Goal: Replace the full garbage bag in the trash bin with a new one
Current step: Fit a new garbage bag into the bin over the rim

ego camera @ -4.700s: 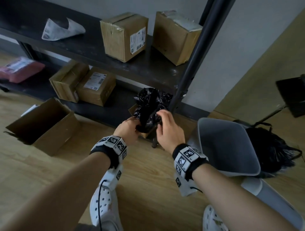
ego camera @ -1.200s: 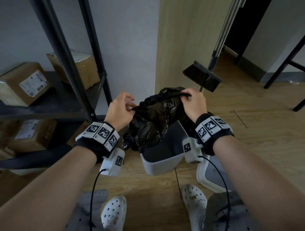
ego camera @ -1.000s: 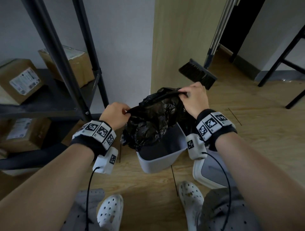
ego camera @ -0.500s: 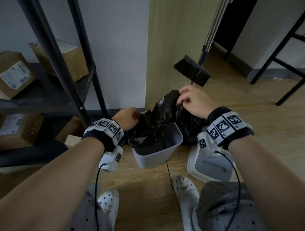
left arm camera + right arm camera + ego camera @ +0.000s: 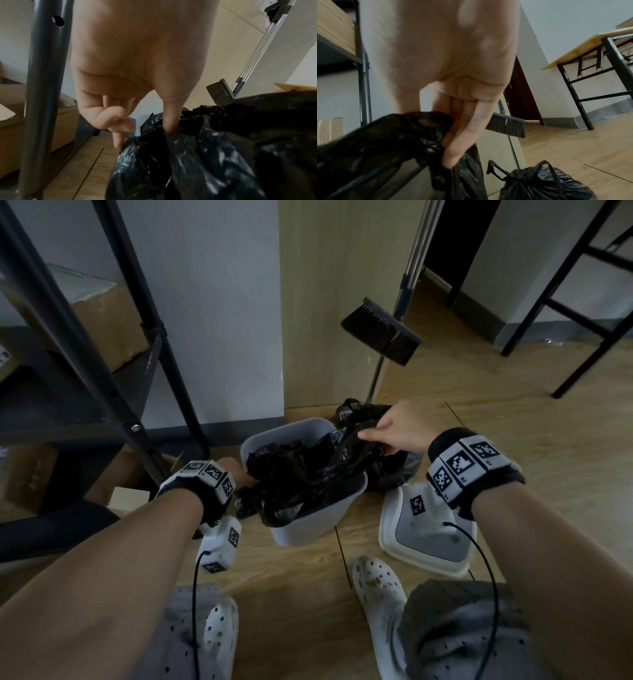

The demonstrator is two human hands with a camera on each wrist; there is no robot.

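Note:
A grey trash bin (image 5: 308,529) stands on the wood floor with a new black garbage bag (image 5: 308,470) crumpled inside it, its mouth spread across the top. My left hand (image 5: 239,474) pinches the new bag's (image 5: 188,162) edge at the bin's left rim, thumb (image 5: 169,121) pushed into a fold. My right hand (image 5: 394,429) grips the bag's opposite edge (image 5: 385,142) at the far right corner, fingers (image 5: 462,142) curled round the plastic. The full, tied black bag (image 5: 544,182) sits on the floor just behind and right of the bin (image 5: 397,474).
The bin's white lid (image 5: 428,539) lies on the floor to the right, near my right shoe. A broom (image 5: 380,337) leans against the wooden panel behind. A black metal rack (image 5: 85,354) with cardboard boxes (image 5: 102,326) stands left. Black table legs (image 5: 565,320) stand far right.
Both hands have come down with the new bag, from held up above the bin to down at its rim. They have moved apart, and the bag now sits inside the bin.

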